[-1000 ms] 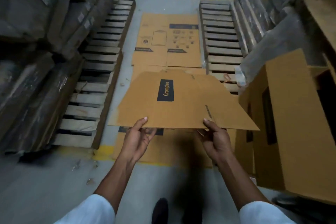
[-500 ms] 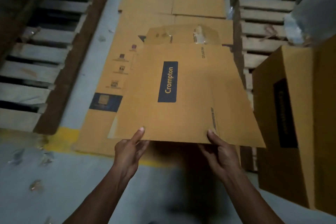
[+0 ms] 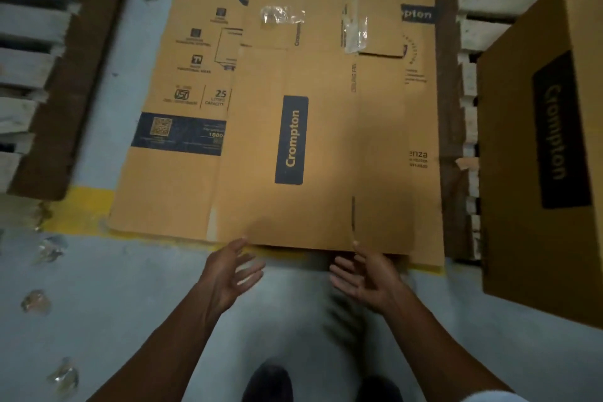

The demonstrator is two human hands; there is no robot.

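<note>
Lying straight ahead of both hands, the flattened brown cardboard box with a dark blue label (image 3: 313, 147) rests flat on a larger flattened printed carton (image 3: 173, 157), which is spread on the grey floor (image 3: 98, 303) between two wooden pallets (image 3: 32, 42). The top box's long axis runs away from the person, so its short near edge lies crosswise just beyond the fingertips, over the yellow painted line (image 3: 88, 206).

The left hand (image 3: 233, 271) and the right hand (image 3: 365, 277) are both spread and relaxed, palms turned inward toward each other, holding nothing. Each thumb tip reaches up to that near edge; whether they touch it or stop just short cannot be told. Neither hand is clearly nearer: they flank the edge's middle, the left toward the label side, the right by the slit in the board.

An upright brown carton (image 3: 538, 173) stands close on the right, so any sideways reach is probably freer on the left.
</note>
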